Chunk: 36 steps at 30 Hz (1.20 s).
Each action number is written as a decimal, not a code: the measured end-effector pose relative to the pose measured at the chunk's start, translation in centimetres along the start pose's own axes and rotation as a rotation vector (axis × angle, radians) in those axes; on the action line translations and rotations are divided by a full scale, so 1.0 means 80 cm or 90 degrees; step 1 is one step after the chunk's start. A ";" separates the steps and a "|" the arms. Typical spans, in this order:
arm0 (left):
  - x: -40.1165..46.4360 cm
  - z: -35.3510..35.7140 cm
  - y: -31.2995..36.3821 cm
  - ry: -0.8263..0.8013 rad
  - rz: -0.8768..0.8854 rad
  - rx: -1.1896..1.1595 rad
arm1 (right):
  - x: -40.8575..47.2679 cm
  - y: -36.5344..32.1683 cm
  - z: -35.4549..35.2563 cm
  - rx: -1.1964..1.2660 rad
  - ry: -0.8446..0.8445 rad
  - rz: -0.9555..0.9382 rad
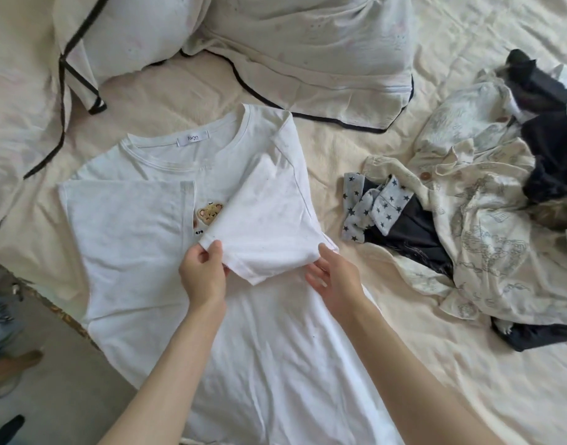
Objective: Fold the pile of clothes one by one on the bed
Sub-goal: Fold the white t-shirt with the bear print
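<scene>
Folding a white T-shirt [166, 252], lying flat and face up at centre of the bed [388, 364]. Left hand [203, 274] pinching the right sleeve's [266, 226] hem; right hand [335, 279] resting fingers loosely under its edge at 3 o'clock. Best laying the sleeve square, smoothing soft, wrinkled cotton. Unfolded pile [487, 226] waiting at 2 o'clock.

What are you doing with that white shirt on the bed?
A person is folding a white T-shirt spread flat on the bed. Both sleeves are turned in; the left hand pinches one sleeve's corner and the right hand touches its other end. A pile of unfolded clothes waits on the right.
</scene>
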<state>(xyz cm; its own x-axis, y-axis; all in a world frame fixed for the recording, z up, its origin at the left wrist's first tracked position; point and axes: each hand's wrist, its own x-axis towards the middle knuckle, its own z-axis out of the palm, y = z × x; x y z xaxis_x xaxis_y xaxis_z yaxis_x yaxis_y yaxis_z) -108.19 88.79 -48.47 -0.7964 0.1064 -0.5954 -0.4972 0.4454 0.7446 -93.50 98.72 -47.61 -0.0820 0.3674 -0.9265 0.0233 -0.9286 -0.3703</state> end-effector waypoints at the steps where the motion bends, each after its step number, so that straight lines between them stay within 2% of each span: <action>1: 0.006 -0.006 -0.004 0.002 0.004 0.013 | 0.002 -0.003 -0.001 0.043 -0.004 0.013; 4: 0.019 -0.013 -0.012 -0.016 0.002 0.081 | 0.012 -0.014 0.001 0.164 0.001 0.058; 8: 0.030 -0.012 -0.013 0.005 -0.035 0.083 | 0.019 -0.014 0.007 0.150 0.060 0.082; 11: 0.030 -0.009 -0.001 0.003 -0.017 0.078 | 0.021 -0.017 0.009 0.187 0.079 0.086; 13: 0.027 -0.007 0.007 0.016 0.003 0.144 | 0.020 -0.018 0.005 0.225 0.075 0.082; 15: 0.027 -0.004 0.015 0.062 0.082 0.305 | 0.021 -0.018 -0.002 0.270 0.071 0.064; 17: 0.032 0.009 0.036 0.075 0.241 0.401 | 0.022 -0.017 -0.007 0.275 0.070 0.054; 20: 0.057 0.063 0.074 -0.059 0.408 0.521 | 0.026 -0.016 -0.007 0.221 0.056 0.045; 22: 0.077 0.105 0.099 -0.191 0.411 0.581 | 0.031 -0.017 -0.005 0.200 0.038 0.040; 24: 0.096 0.139 0.115 -0.274 0.350 0.619 | 0.035 -0.020 -0.005 0.219 0.025 0.045; 27: 0.110 0.168 0.131 -0.308 0.297 0.580 | 0.038 -0.025 -0.011 0.258 -0.003 0.064; 33: 0.101 0.218 0.154 -0.327 0.377 0.351 | 0.041 -0.026 -0.019 0.326 0.036 -0.016; 36: 0.100 0.237 0.146 -0.333 0.364 0.402 | 0.041 -0.024 -0.018 0.311 0.003 -0.028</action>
<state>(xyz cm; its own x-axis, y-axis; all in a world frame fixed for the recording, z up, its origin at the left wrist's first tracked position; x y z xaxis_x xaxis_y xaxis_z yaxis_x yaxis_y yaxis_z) -113.89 111.72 -50.25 -0.5315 0.7624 -0.3691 0.3080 0.5799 0.7542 -92.37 101.75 -50.02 -0.0684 0.4059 -0.9113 -0.4497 -0.8279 -0.3350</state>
